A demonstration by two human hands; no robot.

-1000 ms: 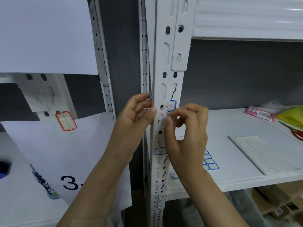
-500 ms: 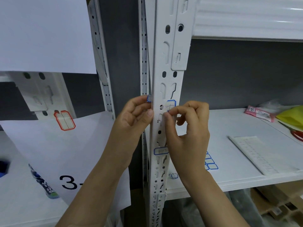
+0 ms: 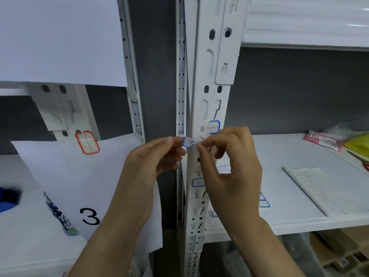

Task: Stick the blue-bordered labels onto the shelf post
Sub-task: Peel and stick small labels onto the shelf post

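A white perforated shelf post [image 3: 209, 96] runs up the middle of the view. Two blue-bordered labels stick to it, an upper label [image 3: 213, 127] and a lower label [image 3: 198, 182]. In front of the post, my left hand [image 3: 151, 160] and my right hand [image 3: 229, 162] pinch one small blue-bordered label [image 3: 188, 141] between their fingertips, just left of the post's face. A sheet of blue-bordered labels [image 3: 264, 201] lies on the shelf, mostly hidden behind my right wrist.
The white shelf board [image 3: 289, 176] carries a white ruler-like strip [image 3: 313, 190], a pink packet [image 3: 323, 140] and a yellow item [image 3: 359, 145]. At left hang a paper sheet printed "3" [image 3: 69, 186] and a red-bordered label [image 3: 87, 142]. A second post [image 3: 131, 76] stands left.
Both hands have come away from the post's face and moved slightly down and left. The small label is now held in the open between the fingertips of both hands.
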